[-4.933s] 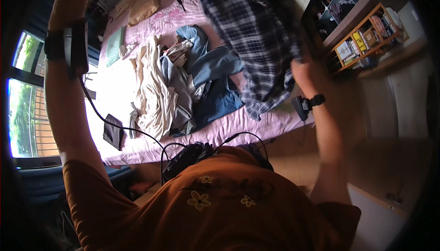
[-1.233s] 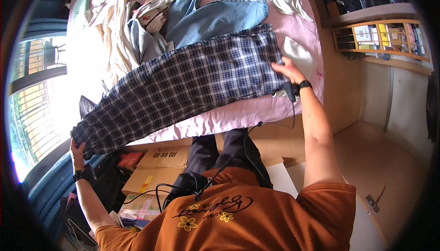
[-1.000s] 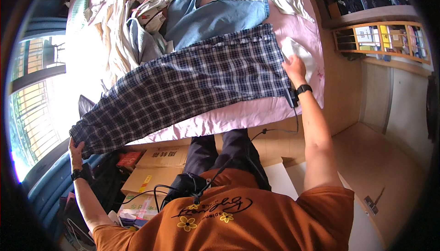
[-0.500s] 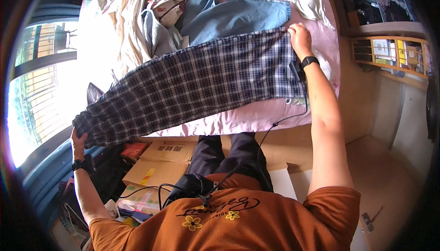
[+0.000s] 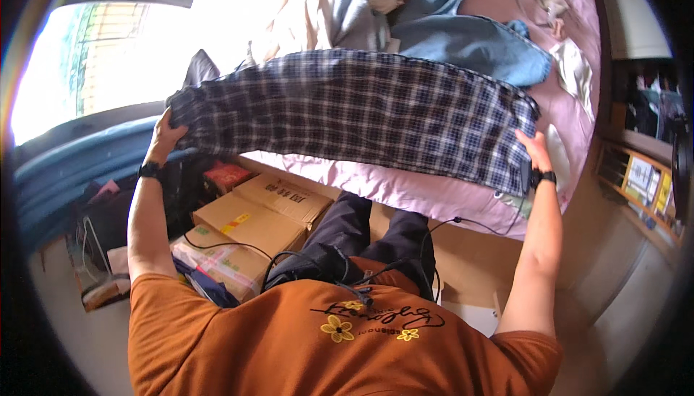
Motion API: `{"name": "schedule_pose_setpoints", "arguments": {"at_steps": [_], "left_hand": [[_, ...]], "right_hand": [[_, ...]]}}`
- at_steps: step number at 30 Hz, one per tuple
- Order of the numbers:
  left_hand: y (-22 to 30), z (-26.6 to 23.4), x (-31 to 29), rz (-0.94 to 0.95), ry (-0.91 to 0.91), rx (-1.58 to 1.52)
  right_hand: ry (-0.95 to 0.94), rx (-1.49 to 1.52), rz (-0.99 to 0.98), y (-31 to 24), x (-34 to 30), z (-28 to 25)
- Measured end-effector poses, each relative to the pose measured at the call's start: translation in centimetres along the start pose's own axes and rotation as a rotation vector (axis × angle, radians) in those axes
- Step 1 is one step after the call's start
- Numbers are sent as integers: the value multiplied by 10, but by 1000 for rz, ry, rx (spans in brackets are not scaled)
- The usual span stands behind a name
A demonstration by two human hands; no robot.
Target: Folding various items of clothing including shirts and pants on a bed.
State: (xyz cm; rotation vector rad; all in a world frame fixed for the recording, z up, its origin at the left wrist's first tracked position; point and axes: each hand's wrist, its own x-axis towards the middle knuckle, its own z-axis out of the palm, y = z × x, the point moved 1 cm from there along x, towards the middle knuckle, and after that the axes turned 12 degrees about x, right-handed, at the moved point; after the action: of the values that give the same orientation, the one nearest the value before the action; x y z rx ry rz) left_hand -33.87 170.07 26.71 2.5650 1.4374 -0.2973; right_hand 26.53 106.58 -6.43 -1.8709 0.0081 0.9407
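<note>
Dark blue and white plaid pants (image 5: 354, 110) lie stretched across the front of the bed in a long folded strip. The gathered end, which looks like a waistband, is at the left, and my left hand (image 5: 167, 138) grips it with the thumb on top. At the other end, my right hand (image 5: 536, 152) holds the side of the cloth near its corner; the fingers under the fabric are hidden. Just beyond the pants lie blue jeans (image 5: 470, 45), partly covered by their far edge.
A pink sheet (image 5: 405, 178) covers the bed. Other clothes (image 5: 307, 6) are heaped at the far side, with a white cloth (image 5: 573, 71) at the right. Cardboard boxes (image 5: 249, 215) stand below on the left. A black cable (image 5: 457, 220) hangs from near my right wrist to my waist.
The view has swung to the right. My right hand has come down from the pants' far corner toward me, and the strip now lies more level, bowed at its far edge. My left hand keeps its hold.
</note>
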Motion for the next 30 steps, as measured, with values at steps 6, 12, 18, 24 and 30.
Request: {"name": "schedule_pose_setpoints", "arguments": {"at_steps": [6,12,18,24,30], "left_hand": [[37,-17,-16,-22,-17,-85],[117,-50,-40,104,-249,-583],[176,23,-31,244,-379,-688],[199,124,-13,219,-535,-682],[186,150,-6,162,-484,-641]], "right_hand": [[81,84,-79,-32,-75,-11],[135,468,-18,-85,-167,-81],[360,83,-189,-118,-233,-163],[577,-1105,-131,-142,-248,-95],[343,-494,-199,-146,-217,80]]}}
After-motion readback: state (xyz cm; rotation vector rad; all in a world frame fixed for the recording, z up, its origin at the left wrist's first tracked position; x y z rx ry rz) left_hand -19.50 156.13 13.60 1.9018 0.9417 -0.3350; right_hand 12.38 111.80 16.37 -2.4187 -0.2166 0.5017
